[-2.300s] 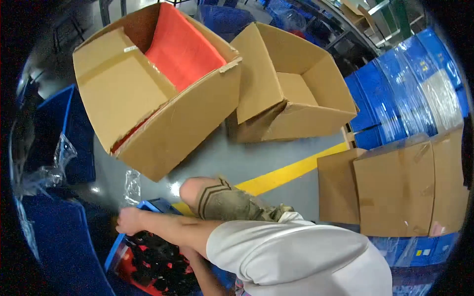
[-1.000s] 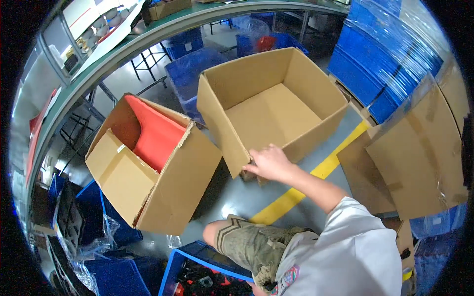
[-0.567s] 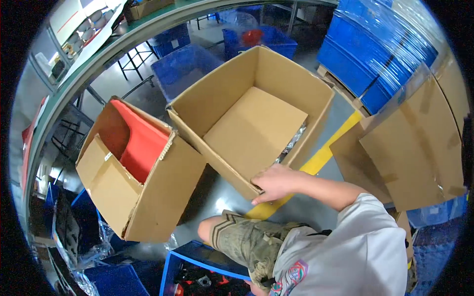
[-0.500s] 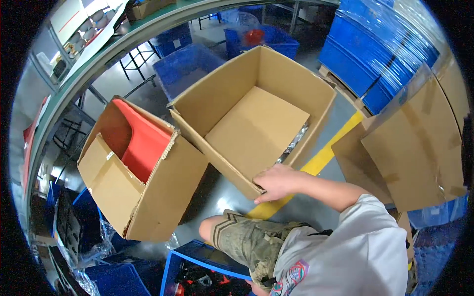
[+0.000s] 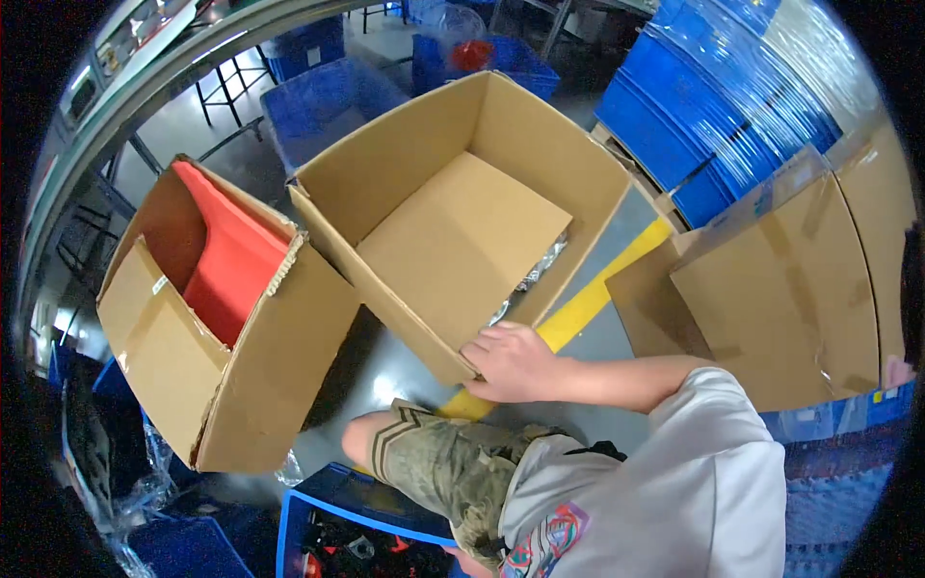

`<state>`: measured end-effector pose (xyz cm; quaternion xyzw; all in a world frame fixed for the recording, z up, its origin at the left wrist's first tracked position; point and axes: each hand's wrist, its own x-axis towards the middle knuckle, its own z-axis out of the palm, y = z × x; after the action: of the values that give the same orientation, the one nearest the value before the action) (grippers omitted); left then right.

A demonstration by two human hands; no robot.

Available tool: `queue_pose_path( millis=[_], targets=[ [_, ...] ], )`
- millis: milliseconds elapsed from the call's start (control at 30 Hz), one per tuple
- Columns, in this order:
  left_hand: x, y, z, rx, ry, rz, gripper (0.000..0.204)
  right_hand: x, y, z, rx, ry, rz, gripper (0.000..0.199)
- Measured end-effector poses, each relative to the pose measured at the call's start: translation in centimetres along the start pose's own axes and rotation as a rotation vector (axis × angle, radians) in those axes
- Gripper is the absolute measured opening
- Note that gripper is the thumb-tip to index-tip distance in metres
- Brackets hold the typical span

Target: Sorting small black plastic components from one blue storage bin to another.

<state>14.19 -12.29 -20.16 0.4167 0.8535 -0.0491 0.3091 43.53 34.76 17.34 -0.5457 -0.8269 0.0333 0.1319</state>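
My right hand point(image 5: 514, 362) is closed over the near corner of a large open cardboard box point(image 5: 400, 294), its fingers wrapped over the rim. Inside the box lies a flat cardboard sheet point(image 5: 472, 236), with crinkled clear plastic point(image 5: 541, 267) showing along its right side. Left of this box, a second open carton point(image 5: 279, 371) sits tilted, holding a smooth red molded piece point(image 5: 224, 279). My left hand cannot be made out. A small patch of skin shows at the lower edge beside a blue bin, too cut off to tell what it belongs to.
The blue bin point(image 5: 287, 530) by my leg holds small black and red parts. Cardboard sheets or cartons point(image 5: 785, 299) stand at the right. Wrapped blue crates point(image 5: 713, 106) are stacked on a pallet behind. More blue bins point(image 5: 328, 106) stand beyond the box, beside a yellow floor line point(image 5: 597, 299).
The boxes and surroundings have shifted left in the view. My right hand stays at the same box corner, its back now turned more toward view and its fingers further over the rim.
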Motion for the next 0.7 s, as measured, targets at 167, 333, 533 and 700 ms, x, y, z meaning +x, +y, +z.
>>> queue_pose_path(
  millis=[167,333,533,700],
  targets=[
    [-0.9,0.3,-0.1,0.002,-0.137,0.074,0.066,0.1,0.3,0.9,0.005,0.120,-0.058,0.028],
    [1.5,5.4,-3.9,-0.044,-0.189,0.191,0.060,0.9,0.4,0.4,-0.041,0.158,-0.152,0.030],
    [8.7,16.2,-10.9,-0.128,-0.135,0.384,0.053,0.4,0.7,-0.2,-0.030,0.134,-0.206,0.029],
    [7.7,19.8,-17.3,-0.153,-0.150,0.458,0.047,1.3,0.9,-0.3,-0.049,0.131,-0.252,0.029]
  ],
)
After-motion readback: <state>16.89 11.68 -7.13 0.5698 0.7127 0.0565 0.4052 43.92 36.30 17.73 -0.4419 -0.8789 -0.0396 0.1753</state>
